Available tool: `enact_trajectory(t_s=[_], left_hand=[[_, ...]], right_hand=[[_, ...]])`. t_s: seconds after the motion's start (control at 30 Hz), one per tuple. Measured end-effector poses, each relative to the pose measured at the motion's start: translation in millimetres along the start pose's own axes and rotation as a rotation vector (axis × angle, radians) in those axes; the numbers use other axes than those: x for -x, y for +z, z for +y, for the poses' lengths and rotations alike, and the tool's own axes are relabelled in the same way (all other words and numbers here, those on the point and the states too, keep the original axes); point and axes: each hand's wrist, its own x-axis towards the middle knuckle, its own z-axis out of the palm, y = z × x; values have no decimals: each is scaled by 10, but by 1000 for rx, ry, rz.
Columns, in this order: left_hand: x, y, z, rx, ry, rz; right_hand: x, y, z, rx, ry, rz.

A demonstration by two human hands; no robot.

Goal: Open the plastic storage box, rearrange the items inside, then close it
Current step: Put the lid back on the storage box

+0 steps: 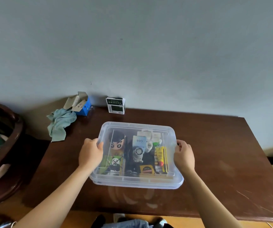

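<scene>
A clear plastic storage box point(136, 182) stands in the middle of a dark wooden table point(214, 170), with its clear lid point(139, 126) on top. Through the plastic I see a cartoon figure point(116, 143), a panda card point(114, 163), a blue-white packet point(139, 141), a yellow tape measure point(146, 169) and a yellow pack point(161, 157). My left hand point(90, 153) grips the lid's left edge, thumb on top. My right hand point(184, 155) grips the lid's right edge.
At the table's back edge lie a pale green cloth point(61, 125), an open blue carton point(81, 104) and a small dark green and white box point(116, 105). A dark wooden chair point(9, 145) stands to the left. The wall rises close behind.
</scene>
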Motion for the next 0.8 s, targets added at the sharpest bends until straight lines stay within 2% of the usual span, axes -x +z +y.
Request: enact_trajectory(t_s=[0.27,0.4,0.53,0.67,0.8], left_hand=[[12,91,-110,-18,19,-15],[-27,113,-139,1,16,-24],[-138,126,-197,80,-49,-94],[-280,151,-207,157,-112,-145],[-428,175,-165,372,-232,-231]], right_hand=[[19,69,29,71,17,57],[10,83,79,5,30,67],[-45,97,102,-58,85,62],[-157,106,68,-142,136,-17],[-253,131,44,-249,178,-26]])
